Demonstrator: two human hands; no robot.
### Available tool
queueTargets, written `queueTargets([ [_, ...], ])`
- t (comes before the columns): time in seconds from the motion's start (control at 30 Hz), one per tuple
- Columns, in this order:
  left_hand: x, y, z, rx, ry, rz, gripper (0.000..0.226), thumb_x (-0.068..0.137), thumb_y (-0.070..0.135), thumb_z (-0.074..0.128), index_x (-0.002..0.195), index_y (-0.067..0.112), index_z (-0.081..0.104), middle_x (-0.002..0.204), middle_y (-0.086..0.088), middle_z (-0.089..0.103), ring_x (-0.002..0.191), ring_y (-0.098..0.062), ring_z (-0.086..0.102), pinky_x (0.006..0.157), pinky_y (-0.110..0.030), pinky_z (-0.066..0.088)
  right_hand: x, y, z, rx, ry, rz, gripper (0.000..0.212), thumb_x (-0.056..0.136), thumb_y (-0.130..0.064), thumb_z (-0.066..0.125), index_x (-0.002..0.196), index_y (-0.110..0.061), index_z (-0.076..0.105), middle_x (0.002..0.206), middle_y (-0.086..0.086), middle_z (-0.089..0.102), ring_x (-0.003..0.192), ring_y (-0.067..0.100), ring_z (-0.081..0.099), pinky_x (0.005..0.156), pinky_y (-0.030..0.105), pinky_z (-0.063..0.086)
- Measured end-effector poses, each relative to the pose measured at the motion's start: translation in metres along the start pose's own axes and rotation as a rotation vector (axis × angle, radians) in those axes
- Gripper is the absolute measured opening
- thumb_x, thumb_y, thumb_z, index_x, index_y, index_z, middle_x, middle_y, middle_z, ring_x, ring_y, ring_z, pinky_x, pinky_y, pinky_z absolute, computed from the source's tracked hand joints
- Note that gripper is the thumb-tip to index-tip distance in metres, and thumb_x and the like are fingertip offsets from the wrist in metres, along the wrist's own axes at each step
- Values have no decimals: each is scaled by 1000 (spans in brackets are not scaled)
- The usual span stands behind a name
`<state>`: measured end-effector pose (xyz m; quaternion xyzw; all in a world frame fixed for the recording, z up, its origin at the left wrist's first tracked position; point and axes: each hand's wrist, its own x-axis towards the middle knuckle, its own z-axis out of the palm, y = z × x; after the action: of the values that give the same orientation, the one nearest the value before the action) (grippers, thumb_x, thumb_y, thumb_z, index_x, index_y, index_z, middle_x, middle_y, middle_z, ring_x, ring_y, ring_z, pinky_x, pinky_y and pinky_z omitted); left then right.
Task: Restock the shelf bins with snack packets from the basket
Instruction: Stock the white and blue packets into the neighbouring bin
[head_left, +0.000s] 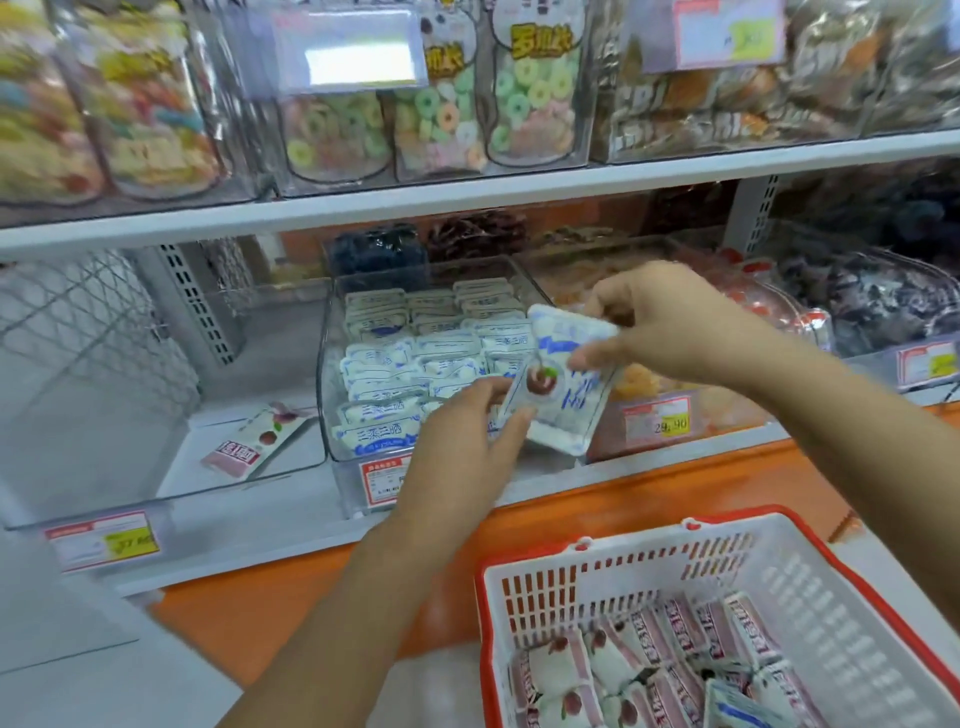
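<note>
Both hands are up in front of the lower shelf, holding a white snack packet with blue print (558, 410) between them, just above the front right corner of a clear plastic bin (326, 374). The left hand (462, 447) pinches its lower left edge with thumb and fingertips. The right hand (670, 322) grips the upper part from the right, fingers curled over it. Whether this is one packet or two overlapping, the blur does not let me tell. The bin is already packed with rows of matching blue-and-white packets (415, 358) and has a red-and-white price tag (382, 480) on its front. To its left stands a second clear bin (104, 488) with one pink-and-white packet (254, 441) lying in it. Nearer to me, below the orange ledge (649, 483), sits a white plastic basket with a red rim (571, 582), holding a heap of pink-and-white packets (675, 654) and one blue-and-white one (737, 706).
</note>
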<state>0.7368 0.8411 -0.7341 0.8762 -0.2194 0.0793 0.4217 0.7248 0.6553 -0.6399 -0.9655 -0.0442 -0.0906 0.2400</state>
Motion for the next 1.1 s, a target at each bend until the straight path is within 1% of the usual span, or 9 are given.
queueTargets([
  [0.07,2,-12,4,286,-38,40,44,96,31,50,138,18,45,138,4,50,128,-12,42,103,-26,33,12,-4,0,-81,102,36,22,70,-30,83,73,-18,66,68,-5,64,62,12,54,54,27,35],
  [0.13,4,-20,7,412,-111,37,49,97,28,47,144,15,37,150,-2,36,140,-14,26,111,-25,22,22,-10,5,-224,154,37,24,72,-31,81,79,-14,65,73,-1,61,71,18,53,61,28,33],
  [0.23,6,-22,6,448,-130,45,49,99,27,44,144,14,36,151,-1,34,142,-13,22,112,-25,20,36,-18,20,-391,144,7,25,75,-31,78,83,-17,59,82,2,56,81,24,52,67,28,33],
  [0.37,6,-24,3,456,-129,47,47,99,27,42,144,13,36,151,-1,35,142,-12,21,112,-23,18,55,-19,44,-433,75,-18,18,77,-18,75,87,-16,61,96,9,67,92,30,62,68,27,39],
  [0.7,-2,-28,3,491,-153,113,49,101,27,38,147,13,30,155,0,27,145,-12,14,114,-20,7,49,7,98,-646,-54,-33,11,86,-13,65,96,-11,60,95,7,64,86,27,61,61,28,36],
  [0.8,-10,-25,-1,443,-105,142,45,100,24,39,144,13,38,150,0,37,140,-13,27,110,-18,14,44,12,100,-604,13,-85,20,85,-11,64,105,-11,57,102,7,61,92,26,60,62,29,39],
  [0.9,-22,-22,-1,369,-34,192,36,98,20,46,132,12,53,133,-2,54,123,-17,46,100,-21,30,25,17,96,-434,221,-191,24,87,-18,65,108,-10,58,106,6,57,102,25,54,71,34,46],
  [1.0,-35,-22,6,318,-34,197,20,95,19,50,109,13,64,106,0,62,99,-17,55,83,-24,36,-12,32,89,-216,365,-240,22,90,-31,63,81,-12,58,79,2,55,73,19,52,59,31,36],
  [1.1,-51,-25,19,388,-222,139,20,97,25,47,90,14,63,87,1,61,81,-17,56,72,-30,43,-57,68,100,-176,251,-157,35,91,-33,62,65,-16,45,59,-2,48,54,18,45,49,29,30],
])
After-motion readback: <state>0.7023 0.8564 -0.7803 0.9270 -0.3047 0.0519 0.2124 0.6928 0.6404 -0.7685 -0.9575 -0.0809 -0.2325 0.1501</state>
